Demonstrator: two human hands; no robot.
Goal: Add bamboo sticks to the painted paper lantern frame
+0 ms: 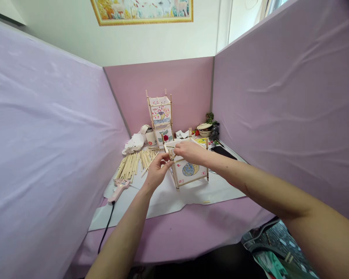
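A box-shaped lantern (189, 170) with a wooden stick frame and white painted panels stands on the white sheet in front of me. A round blue and yellow pattern shows on its front panel. At its upper left corner my left hand (158, 170) pinches the frame between thumb and fingers. My right hand (189, 152) reaches over the top edge to the same corner, its fingers closed; whatever they hold there is too small to make out. Behind stands a taller two-tier lantern (161, 114) with painted panels.
Many wooden sticks (130, 166) lie at the left, with a pink glue gun (120, 190) and its black cord nearer me. White bags (134, 143), a white jar (150, 137), a bowl (204, 132) and a black flat object (223, 152) lie farther back. Lilac partitions enclose the table.
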